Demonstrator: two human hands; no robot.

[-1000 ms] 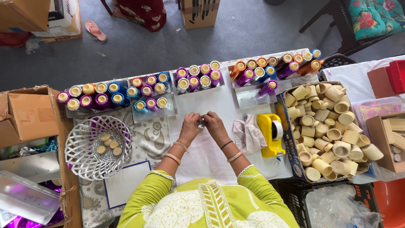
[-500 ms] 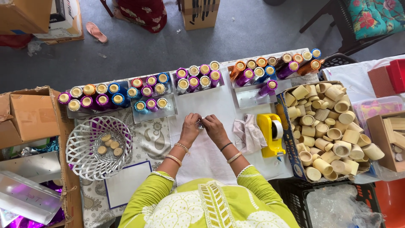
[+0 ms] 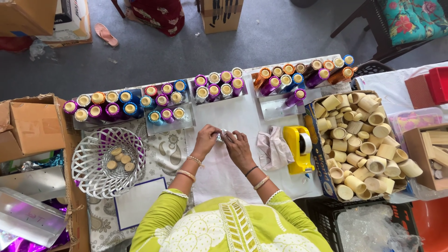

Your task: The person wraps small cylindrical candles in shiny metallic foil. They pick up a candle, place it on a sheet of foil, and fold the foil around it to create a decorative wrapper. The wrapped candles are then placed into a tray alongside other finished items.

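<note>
Small silvery piece (image 3: 222, 136) pinched between both hands near the middle of the desk (image 3: 242, 109), over a white cloth (image 3: 219, 172). Too small to tell what it is exactly. Left hand (image 3: 207, 138) grasping it from the left, fingers curled in; right hand (image 3: 236, 142) grasping from the right, fingertips touching the left hand's. Bangles on both wrists.

Just right of the hands: crumpled pale rag (image 3: 274, 148), then a yellow tape dispenser (image 3: 299, 148) touching it.

Along the far edge of the desk: trays of foil-wrapped spools (image 3: 219, 86) in purple, blue, orange and silver, ends facing up. More of the same at the far left (image 3: 100, 106) and far right (image 3: 303, 74).

Right edge: open box of bare wooden cups (image 3: 361, 142), piled loosely.

Left edge: white wire basket (image 3: 105, 161) with a few round wooden discs (image 3: 119, 158) in it, sitting on a patterned cloth. Cardboard box (image 3: 30, 128) just beyond the basket, off the desk's left side.

Near edge: green embroidered sleeves (image 3: 163, 219) of the person.
</note>
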